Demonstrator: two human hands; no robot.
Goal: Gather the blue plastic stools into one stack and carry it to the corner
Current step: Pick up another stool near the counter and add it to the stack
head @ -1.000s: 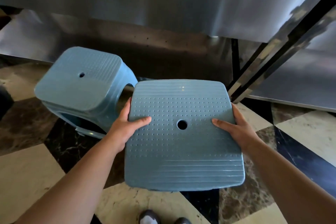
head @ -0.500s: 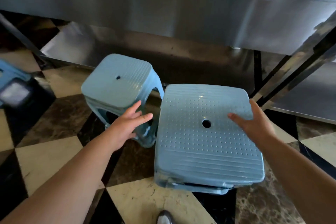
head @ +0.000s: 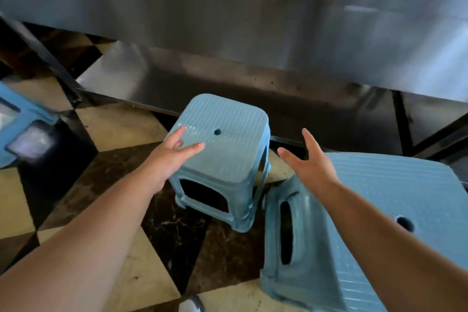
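A blue plastic stool (head: 228,154) stands on the checkered floor in the middle, its dotted seat with a round hole facing up. My left hand (head: 172,157) is spread over the seat's left edge, fingers apart, holding nothing. My right hand (head: 311,167) hovers open just right of that stool, not touching it. A stack of blue stools (head: 379,210) stands at the lower right under my right forearm. Part of another blue stool (head: 17,124) shows at the left edge.
A long stainless steel counter (head: 253,28) runs across the back, with a low steel shelf (head: 228,83) under it and dark metal legs (head: 405,121) at the right. The marble floor (head: 121,248) has cream and dark tiles. A shoe tip (head: 191,304) shows at the bottom.
Both hands let go of the stool stack, which now stands at the lower right. They have moved to the single stool, and the view has swung left.
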